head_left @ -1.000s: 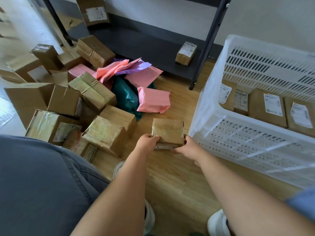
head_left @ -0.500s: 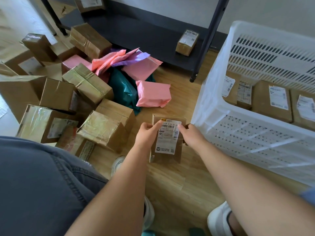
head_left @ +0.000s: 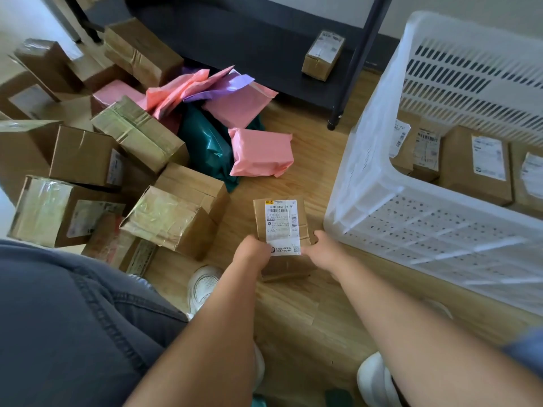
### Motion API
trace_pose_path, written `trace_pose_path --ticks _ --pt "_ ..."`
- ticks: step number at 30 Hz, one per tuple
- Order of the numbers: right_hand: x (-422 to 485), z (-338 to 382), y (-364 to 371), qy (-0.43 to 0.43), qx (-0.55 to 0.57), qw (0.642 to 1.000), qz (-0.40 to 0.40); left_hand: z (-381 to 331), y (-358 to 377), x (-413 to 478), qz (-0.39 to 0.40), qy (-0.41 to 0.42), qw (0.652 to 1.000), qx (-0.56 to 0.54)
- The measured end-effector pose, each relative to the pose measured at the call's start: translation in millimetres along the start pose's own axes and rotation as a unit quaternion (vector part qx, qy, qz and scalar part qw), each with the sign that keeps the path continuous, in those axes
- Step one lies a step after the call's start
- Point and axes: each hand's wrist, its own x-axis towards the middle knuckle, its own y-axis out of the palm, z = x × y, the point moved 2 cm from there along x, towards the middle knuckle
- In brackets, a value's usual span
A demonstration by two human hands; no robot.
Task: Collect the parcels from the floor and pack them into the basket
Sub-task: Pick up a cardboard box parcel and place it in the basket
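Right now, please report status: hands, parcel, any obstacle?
Left hand and right hand grip labelled box. Box outside white basket, beside its near corner. Nothing between them.

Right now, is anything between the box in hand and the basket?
Only the basket itself: its near wall stands beside the small box, gripped by the left hand and right hand, apparently below the rim, so it goes up and over. Nothing lies on the floor between them. Parcels inside sit farther right.
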Motion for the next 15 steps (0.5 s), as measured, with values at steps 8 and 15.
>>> trace_pose_path --ticks 8,15 --pt "-5 5 2 -0.01 -0.007 1.0 0.021 5 -8 -6 0.006 -0.005 1.0 -0.005" --pt "-32 41 -22 -0.054 0.05 0.997 0.002 -29 -50 -32 -0.057 0.021 0.989 -0.135"
